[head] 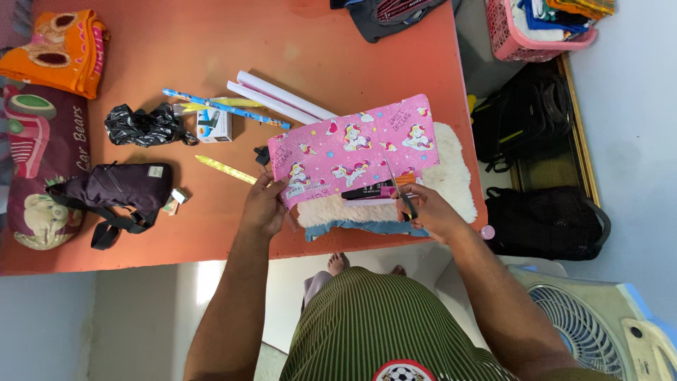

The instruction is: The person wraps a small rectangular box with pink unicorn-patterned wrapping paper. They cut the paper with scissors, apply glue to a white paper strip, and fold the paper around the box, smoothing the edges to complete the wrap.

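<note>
A sheet of pink wrapping paper (356, 152) printed with unicorns lies over a white fluffy item (451, 180) on the orange table (176, 42). My left hand (264, 206) grips the paper's near left corner. My right hand (427, 209) holds scissors (400, 189), whose blades point up into the paper's near edge. A dark and pink flat box (368, 192) lies just under that edge, between my hands.
Rolled white paper tubes (282, 99), a blue patterned roll (226, 107), a yellow strip (224, 169), a small white box (214, 125), crumpled black plastic (144, 125) and a dark pouch (116, 190) lie to the left. A pink basket (525, 32), black bags (543, 219) and a fan (599, 324) stand at the right.
</note>
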